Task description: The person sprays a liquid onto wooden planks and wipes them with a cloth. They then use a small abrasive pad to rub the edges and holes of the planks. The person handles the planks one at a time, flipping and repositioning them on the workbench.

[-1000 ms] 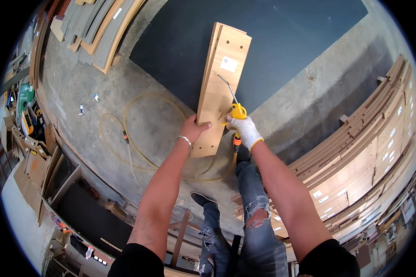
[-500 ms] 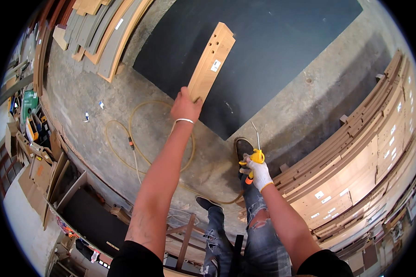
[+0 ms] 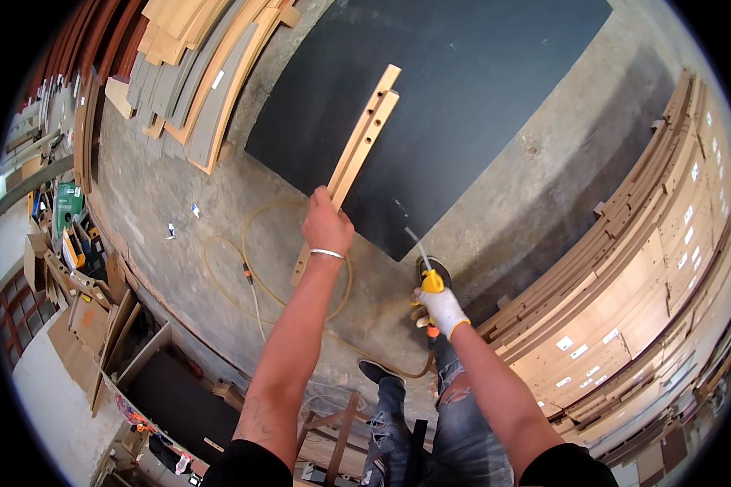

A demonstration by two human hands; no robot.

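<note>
My left hand (image 3: 327,227) is bare and closed around a pale wooden piece (image 3: 356,165) near its lower end. The piece slants up and away, with a stepped edge and several round holes facing me; its short tail end shows below the hand. My right hand (image 3: 445,310), in a white glove, grips a yellow air blow gun (image 3: 433,282). Its thin metal nozzle (image 3: 416,237) points up and to the left, apart from the wood. An orange coupling (image 3: 433,331) sits under the gun, and a yellowish hose (image 3: 414,376) runs off it.
A large black sheet (image 3: 463,105) lies on the concrete floor ahead. Hose loops (image 3: 209,264) lie left of centre. Stacked wooden panels (image 3: 625,300) line the right side; grey and wooden boards (image 3: 219,105) are piled at upper left. Cardboard scraps (image 3: 89,321) clutter the left.
My left hand has turned the wooden piece from its labelled broad face to its holed edge, and lowered it slightly. The blow gun has moved a little left and down, its nozzle tilting further left.
</note>
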